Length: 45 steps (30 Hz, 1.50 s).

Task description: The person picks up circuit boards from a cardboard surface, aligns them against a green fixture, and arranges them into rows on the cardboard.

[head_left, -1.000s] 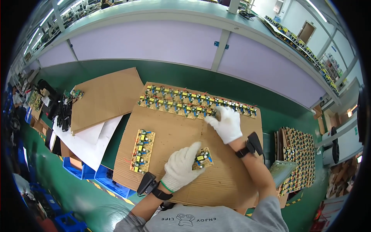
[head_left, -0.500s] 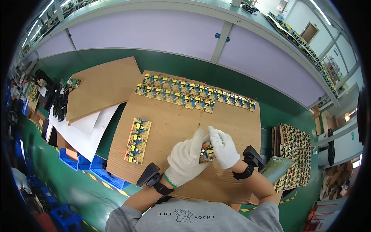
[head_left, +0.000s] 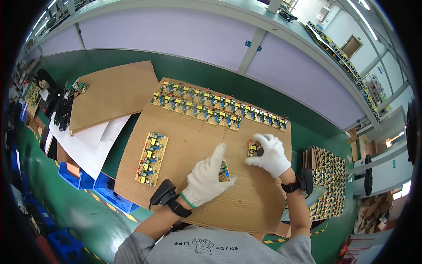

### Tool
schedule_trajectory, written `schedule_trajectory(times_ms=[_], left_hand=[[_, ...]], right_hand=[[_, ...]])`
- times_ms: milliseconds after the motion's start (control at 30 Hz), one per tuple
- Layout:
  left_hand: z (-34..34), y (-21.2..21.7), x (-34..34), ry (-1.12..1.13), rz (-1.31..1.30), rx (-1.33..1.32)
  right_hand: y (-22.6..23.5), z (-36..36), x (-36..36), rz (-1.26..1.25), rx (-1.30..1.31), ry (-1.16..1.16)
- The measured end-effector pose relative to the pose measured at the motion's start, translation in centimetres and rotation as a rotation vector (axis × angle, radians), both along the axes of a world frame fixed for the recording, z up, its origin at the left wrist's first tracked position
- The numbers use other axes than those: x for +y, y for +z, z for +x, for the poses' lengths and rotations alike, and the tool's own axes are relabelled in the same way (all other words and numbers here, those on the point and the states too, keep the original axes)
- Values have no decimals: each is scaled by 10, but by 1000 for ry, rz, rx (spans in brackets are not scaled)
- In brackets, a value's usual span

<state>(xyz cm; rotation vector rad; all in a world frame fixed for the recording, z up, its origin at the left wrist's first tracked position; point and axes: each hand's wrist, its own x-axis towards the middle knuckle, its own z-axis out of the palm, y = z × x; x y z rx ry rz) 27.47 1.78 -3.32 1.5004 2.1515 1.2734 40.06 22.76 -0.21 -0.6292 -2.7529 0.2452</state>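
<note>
My left hand (head_left: pixel 205 179), in a white knit glove, holds a small circuit board piece (head_left: pixel 224 171) in its curled fingers, the thumb pointing up and away. Farther right, my right hand (head_left: pixel 273 156), also gloved, has thumb and fingers round the edges of another circuit board piece (head_left: pixel 253 148), at or just above the cardboard sheet (head_left: pixel 189 138); contact with the sheet is hard to tell. Both pieces carry yellow and dark parts, partly covered by the gloves. A longer circuit board strip (head_left: pixel 151 159) lies to the left of my left hand.
Rows of circuit boards (head_left: pixel 193 105) line the sheet's far edge. Another cardboard piece (head_left: pixel 114 94) and white paper (head_left: pixel 83 149) lie left, above blue bins (head_left: pixel 110 193). Stacked circuit boards (head_left: pixel 327 182) stand right. A lilac-panelled bench (head_left: pixel 167 33) runs behind.
My hands have moved apart. The right has gone right and away from me with one board piece, while the left keeps the other piece near the middle.
</note>
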Motion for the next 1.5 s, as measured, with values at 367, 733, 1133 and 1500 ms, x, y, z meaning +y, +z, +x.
schedule_trajectory(times_ms=[367, 733, 1133, 1500], left_hand=[[3, 0, 3, 27, 39, 71], [5, 8, 1, 72, 146, -89], [29, 31, -13, 23, 170, 63], [33, 34, -9, 56, 0, 505]], right_hand=[[-23, -47, 20, -289, 159, -149], [-20, -44, -3, 138, 307, -71], [-5, -3, -105, -1075, 545, -205], [3, 9, -116, -1074, 552, -199]])
